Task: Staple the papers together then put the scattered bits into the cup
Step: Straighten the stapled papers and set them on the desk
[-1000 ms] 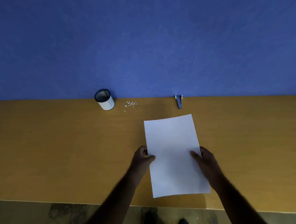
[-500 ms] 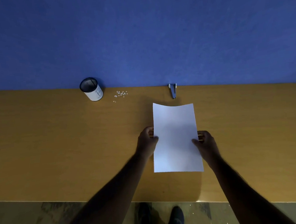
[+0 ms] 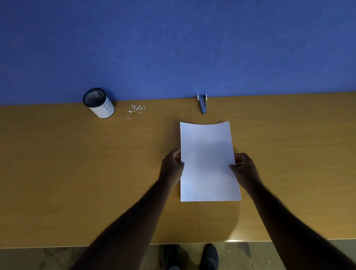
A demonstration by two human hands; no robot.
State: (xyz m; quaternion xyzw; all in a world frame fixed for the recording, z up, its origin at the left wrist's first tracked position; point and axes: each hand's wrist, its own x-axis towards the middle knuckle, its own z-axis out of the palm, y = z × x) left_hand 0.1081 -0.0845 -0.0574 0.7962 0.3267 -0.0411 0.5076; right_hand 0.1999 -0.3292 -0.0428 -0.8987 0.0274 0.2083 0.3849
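White papers are held up above the wooden table, their far edge curving. My left hand grips the left edge and my right hand grips the right edge, thumbs on top. Beyond the papers, a small grey stapler lies against the blue wall. A black mesh cup with a white label stands at the back left. Scattered white bits lie on the table just right of the cup.
The blue wall closes the table's far side. The table's near edge runs across the bottom, with my shoes on the floor below it.
Both hands have lifted the papers off the table, and their far edge now curves. My grip shifted from flat on the sheet to the side edges.
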